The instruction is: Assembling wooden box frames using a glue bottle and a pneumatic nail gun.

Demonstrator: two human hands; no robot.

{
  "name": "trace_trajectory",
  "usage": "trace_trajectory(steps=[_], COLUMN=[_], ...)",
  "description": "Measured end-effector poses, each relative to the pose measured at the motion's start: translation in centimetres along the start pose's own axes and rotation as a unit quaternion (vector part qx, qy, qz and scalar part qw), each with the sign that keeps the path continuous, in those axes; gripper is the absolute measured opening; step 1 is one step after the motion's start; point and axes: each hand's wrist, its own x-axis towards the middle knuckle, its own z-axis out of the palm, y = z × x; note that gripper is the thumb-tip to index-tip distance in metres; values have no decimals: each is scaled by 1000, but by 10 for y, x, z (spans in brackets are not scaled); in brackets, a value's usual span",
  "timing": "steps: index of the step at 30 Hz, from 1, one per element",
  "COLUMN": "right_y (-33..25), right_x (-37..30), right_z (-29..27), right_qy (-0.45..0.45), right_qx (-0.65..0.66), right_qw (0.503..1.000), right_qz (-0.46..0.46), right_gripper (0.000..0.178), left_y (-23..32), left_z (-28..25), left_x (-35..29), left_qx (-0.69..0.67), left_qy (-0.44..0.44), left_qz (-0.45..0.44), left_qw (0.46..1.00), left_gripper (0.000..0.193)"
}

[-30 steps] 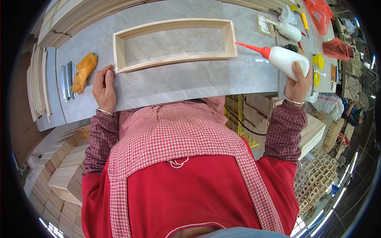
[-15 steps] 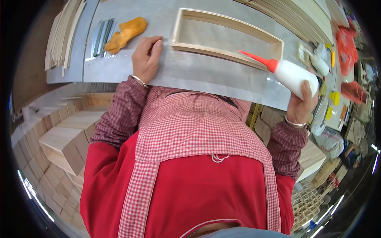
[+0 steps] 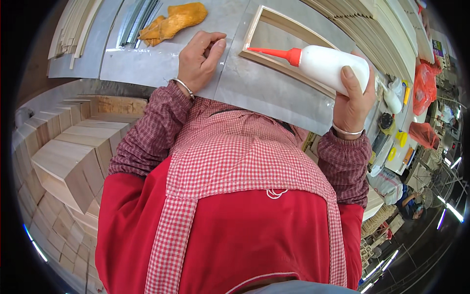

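Observation:
My right hand [image 3: 353,98] is wrapped round a white squeeze bottle [image 3: 329,66], thumb along its near side. Its long red nozzle [image 3: 271,52] points left, the tip over the near left corner of a shallow rectangular wooden frame [image 3: 251,33]. Whether the tip touches the wood, I cannot tell. The bottle hides much of the frame's near side and right end. My left hand [image 3: 200,61] rests on the grey tabletop left of the frame, fingers curled in, nothing visible in them. Beyond it lies a crumpled orange-yellow glove [image 3: 178,20].
Thin grey strips [image 3: 138,22] lie left of the glove, with wooden slats [image 3: 78,29] farther left. More long slats [image 3: 364,24] are stacked at the far right. A second white bottle [image 3: 391,100] and red plastic bags [image 3: 425,88] are at right. Wooden boxes [image 3: 66,161] stand below the table at left.
The bottle in my right hand has moved left, its nozzle tip shifting from the frame's near right part to its near left corner. My left hand stays curled on the table; the view has shifted.

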Motion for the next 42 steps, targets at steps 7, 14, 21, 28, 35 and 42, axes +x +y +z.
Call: trace_trajectory(steps=[7, 14, 21, 28, 35, 42], right_y=[-4, 1, 2, 7, 7, 19], right_x=[-12, -23, -43, -64, -76, -74], right_z=[-18, -61, -113, -167, -204, -220], right_qy=[6, 52, 123, 192, 265, 317], right_qx=[-37, -25, -10, -52, -24, 22], right_qw=[999, 998, 992, 980, 963, 947], right_qz=[-6, -1, -19, -29, -38, -54], right_gripper=[47, 48, 44, 41, 41, 42], left_y=[2, 3, -3, 0, 0, 1], left_z=[3, 5, 6, 6, 9, 9], left_x=[0, -1, -2, -3, 0, 2], left_qx=[22, 31, 55, 76, 113, 138], left_qy=[2, -5, -20, -38, -47, -57], left_qz=[26, 25, 5, -17, -2, -1], left_qw=[999, 999, 998, 996, 992, 989], left_gripper=[14, 14, 17, 19, 21, 21])
